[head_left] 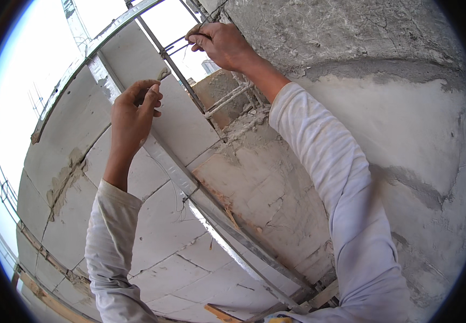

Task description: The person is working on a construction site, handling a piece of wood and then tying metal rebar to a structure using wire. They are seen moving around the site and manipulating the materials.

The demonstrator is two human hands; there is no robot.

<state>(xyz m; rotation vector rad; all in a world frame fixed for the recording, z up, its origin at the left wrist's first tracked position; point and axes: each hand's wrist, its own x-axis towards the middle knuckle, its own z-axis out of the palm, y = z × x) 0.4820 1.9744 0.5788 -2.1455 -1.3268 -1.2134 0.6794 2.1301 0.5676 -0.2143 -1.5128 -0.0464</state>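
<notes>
Steel reinforcing bars (163, 54) are standing along the edge of the pale block wall (157, 229), just left of our right hand (223, 46). Our right arm (338, 161) stretches far upward; our left arm (113, 234) rises more steeply, its hand lower. Behind our left hand (134, 110) a metal strip (175, 168) slants. Both hands have fingers curled toward the thumb, but we cannot tell whether they grip something thin.
</notes>
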